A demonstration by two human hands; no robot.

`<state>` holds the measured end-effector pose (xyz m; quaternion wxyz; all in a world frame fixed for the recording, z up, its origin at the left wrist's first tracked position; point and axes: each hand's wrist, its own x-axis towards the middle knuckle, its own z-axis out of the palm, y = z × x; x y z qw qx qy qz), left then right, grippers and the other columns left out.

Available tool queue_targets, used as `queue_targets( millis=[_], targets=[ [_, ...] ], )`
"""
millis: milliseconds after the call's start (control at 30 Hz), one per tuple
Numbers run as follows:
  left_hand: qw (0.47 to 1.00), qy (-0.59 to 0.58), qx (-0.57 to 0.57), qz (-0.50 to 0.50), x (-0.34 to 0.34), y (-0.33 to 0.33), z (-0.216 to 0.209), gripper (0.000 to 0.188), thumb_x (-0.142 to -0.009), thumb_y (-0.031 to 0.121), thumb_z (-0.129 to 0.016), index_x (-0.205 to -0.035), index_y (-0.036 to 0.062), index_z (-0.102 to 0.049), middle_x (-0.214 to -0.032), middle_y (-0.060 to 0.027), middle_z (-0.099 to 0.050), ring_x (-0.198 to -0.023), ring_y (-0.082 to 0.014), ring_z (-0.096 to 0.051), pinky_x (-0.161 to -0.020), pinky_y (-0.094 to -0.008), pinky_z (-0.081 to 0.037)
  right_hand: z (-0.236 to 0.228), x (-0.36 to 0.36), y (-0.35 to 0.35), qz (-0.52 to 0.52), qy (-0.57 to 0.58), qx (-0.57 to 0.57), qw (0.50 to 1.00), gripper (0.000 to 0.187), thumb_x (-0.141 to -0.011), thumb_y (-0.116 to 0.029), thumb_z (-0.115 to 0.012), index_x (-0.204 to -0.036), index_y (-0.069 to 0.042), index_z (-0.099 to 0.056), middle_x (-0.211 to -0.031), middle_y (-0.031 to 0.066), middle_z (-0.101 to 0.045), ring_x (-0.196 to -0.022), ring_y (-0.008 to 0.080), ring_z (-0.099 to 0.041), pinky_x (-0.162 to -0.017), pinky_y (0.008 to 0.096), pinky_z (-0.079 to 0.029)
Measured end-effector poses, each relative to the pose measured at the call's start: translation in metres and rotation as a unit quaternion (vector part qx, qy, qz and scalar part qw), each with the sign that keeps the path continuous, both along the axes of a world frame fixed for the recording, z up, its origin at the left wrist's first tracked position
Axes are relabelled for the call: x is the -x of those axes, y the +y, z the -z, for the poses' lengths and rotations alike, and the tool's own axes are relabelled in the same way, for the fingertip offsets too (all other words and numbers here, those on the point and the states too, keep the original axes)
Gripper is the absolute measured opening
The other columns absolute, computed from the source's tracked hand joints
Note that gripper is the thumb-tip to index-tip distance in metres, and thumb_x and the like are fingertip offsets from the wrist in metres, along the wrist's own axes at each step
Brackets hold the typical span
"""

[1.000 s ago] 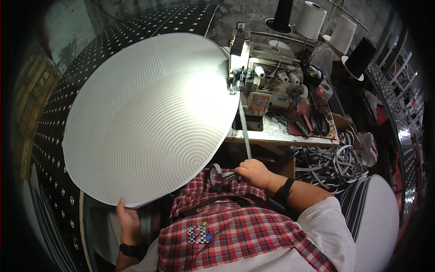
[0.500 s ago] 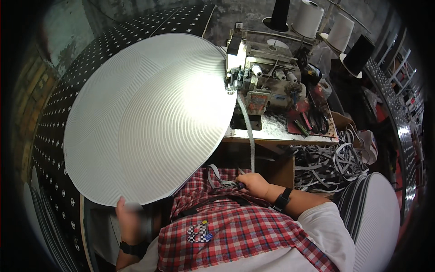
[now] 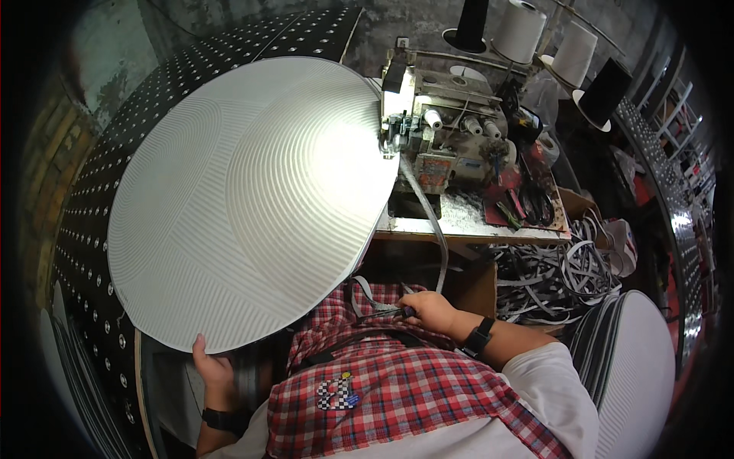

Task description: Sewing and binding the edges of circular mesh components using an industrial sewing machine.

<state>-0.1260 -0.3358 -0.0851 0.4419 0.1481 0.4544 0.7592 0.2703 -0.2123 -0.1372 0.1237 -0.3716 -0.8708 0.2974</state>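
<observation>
A large round grey mat (image 3: 176, 222) with ridged arcs lies flat, its right edge under the lit head of an overlock sewing machine (image 3: 459, 115). At the mat's near edge is my left hand (image 3: 215, 372), thumb over the rim and the other fingers partly hidden below it. My right hand (image 3: 430, 312) is closed at my lap around dark-handled thread snips (image 3: 408, 311), whose thin end points left. A grey binding strip (image 3: 432, 214) hangs from the machine down behind that hand. A looped strip end (image 3: 359, 292) lies on my red checked apron (image 3: 382, 375).
White and black thread cones (image 3: 520, 32) stand behind the machine. A heap of grey strips (image 3: 562, 264) fills a box at right, beside a stack of round mats (image 3: 634, 375). Scissors (image 3: 541, 205) lie on the machine table. A dotted black table (image 3: 88, 229) supports the mat.
The mat has turned under the machine, its ridge pattern shifting. The hanging strip has swung right. My left hand, blurred before, is now sharp at the rim; my right hand has barely moved.
</observation>
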Motion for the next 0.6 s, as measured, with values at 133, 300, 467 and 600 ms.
queue_targets(
  millis=[133,300,467,600],
  targets=[
    [0.992,0.118,0.041,-0.001,-0.015,-0.003,0.017,0.04,-0.081,0.024,-0.042,-0.11,-0.004,-0.043,-0.111,-0.0121,-0.049,-0.103,-0.023,-0.047,-0.092,-0.0344,-0.033,0.003,-0.001,0.0,0.006,-0.009,0.019,1.0,0.027,-0.066,-0.016,-0.063,-0.09,-0.008,-0.052,-0.075,0.0132,-0.057,-0.074,0.0309,-0.055,-0.065,0.0383,-0.044],
    [1.0,0.007,-0.011,0.022,0.001,-0.003,0.014,0.039,-0.079,0.018,-0.044,-0.112,-0.0021,-0.043,-0.109,-0.0125,-0.049,-0.099,-0.0251,-0.05,-0.088,-0.0339,-0.035,0.001,-0.001,0.003,-0.001,-0.017,-0.01,1.0,0.027,-0.065,-0.017,-0.063,-0.088,-0.008,-0.052,-0.074,0.0127,-0.057,-0.073,0.0307,-0.055,-0.064,0.038,-0.044],
    [0.995,0.076,0.051,0.028,-0.017,0.003,0.009,0.036,-0.08,0.021,-0.042,-0.106,-0.0029,-0.046,-0.102,-0.0117,-0.052,-0.093,-0.022,-0.052,-0.079,-0.0308,-0.04,0.005,0.0,0.008,0.001,-0.03,-0.017,0.999,0.027,-0.065,-0.018,-0.064,-0.086,-0.009,-0.052,-0.073,0.0113,-0.056,-0.072,0.0301,-0.055,-0.063,0.0379,-0.044],
    [0.998,0.044,0.036,-0.013,-0.009,0.002,0.015,0.026,-0.081,0.02,-0.043,-0.097,0.0002,-0.049,-0.087,-0.0088,-0.053,-0.076,-0.0172,-0.051,-0.063,-0.0272,-0.04,-0.008,-0.002,0.013,0.005,-0.014,-0.058,0.998,0.026,-0.063,-0.016,-0.065,-0.084,-0.01,-0.053,-0.073,0.0094,-0.056,-0.072,0.0285,-0.055,-0.062,0.0371,-0.044]
  ],
)
